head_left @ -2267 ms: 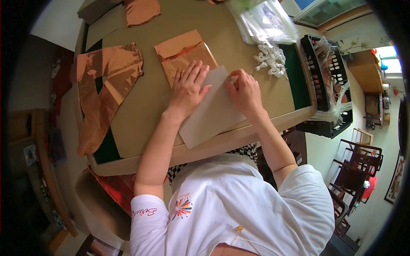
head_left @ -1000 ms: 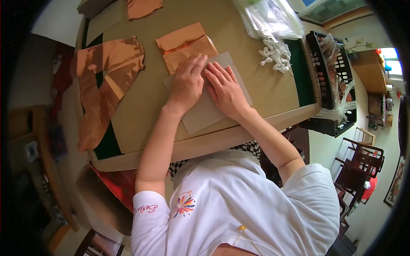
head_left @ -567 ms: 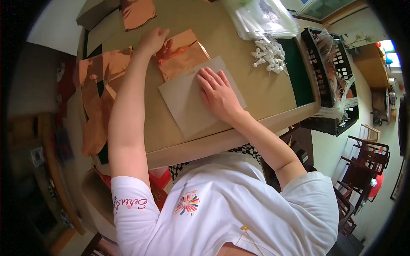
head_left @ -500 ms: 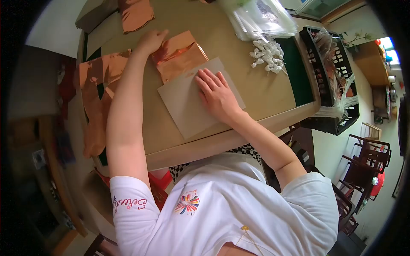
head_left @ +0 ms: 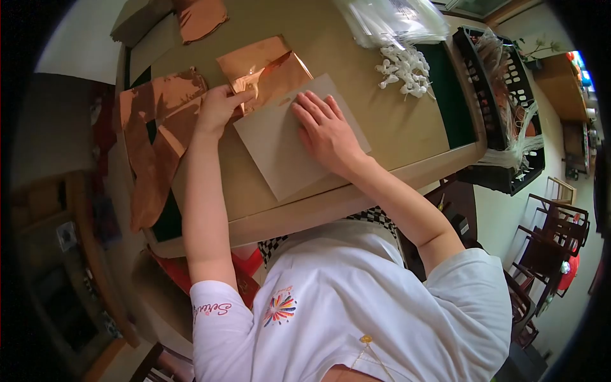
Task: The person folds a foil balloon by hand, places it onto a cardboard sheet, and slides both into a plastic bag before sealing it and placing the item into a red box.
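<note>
A grey-beige board lies at an angle near the table's front edge. My right hand rests flat on it, fingers stretched forward. A shiny copper-coloured sheet sits beyond the board, its near edge meeting the board's far edge. My left hand pinches the near left corner of this sheet between thumb and fingers. More copper sheets lie crumpled and overlapping just left of my left hand.
Clear plastic bags lie at the far right, with a bundle of white ties below them. A black crate stands beyond the table's right edge. Another copper piece lies at the far left.
My left hand has come down and nearer from the copper sheet's far left side to its near left corner. The sheet's far left part now lies spread out. My right hand stays on the board.
</note>
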Demonstrator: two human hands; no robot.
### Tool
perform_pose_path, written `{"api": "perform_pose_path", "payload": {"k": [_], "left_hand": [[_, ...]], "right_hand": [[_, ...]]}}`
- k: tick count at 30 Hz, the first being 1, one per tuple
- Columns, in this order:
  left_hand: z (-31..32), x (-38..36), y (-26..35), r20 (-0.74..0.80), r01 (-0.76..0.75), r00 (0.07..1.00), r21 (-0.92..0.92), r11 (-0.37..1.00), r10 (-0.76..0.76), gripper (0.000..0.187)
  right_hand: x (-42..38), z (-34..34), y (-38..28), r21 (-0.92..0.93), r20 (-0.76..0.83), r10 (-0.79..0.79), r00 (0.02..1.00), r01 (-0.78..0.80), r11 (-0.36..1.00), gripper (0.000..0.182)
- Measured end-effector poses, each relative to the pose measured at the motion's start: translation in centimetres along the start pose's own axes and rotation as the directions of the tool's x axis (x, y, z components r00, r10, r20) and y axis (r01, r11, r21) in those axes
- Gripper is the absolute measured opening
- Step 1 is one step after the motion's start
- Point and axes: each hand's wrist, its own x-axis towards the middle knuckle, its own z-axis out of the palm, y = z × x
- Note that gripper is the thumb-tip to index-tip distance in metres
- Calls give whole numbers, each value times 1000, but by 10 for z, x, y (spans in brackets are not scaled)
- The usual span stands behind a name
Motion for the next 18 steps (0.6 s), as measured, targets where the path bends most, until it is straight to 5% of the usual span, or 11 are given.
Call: {"api": "perform_pose_path", "payload": {"k": [11,14,18], "left_hand": [[1,11,-18,-90,-75,993,-19,997,73,14],[4,4,-16,-114,-313,938,122,942,326,14],[6,-22,-8,-70,-363,903,400,842,423,14]], "right_hand": [[4,3,-3,-64,8,-14,1000,14,998,44],[4,4,-3,-81,23,-7,1000,9,997,44],[4,6,-3,-85,26,-2,1000,4,996,45]]}}
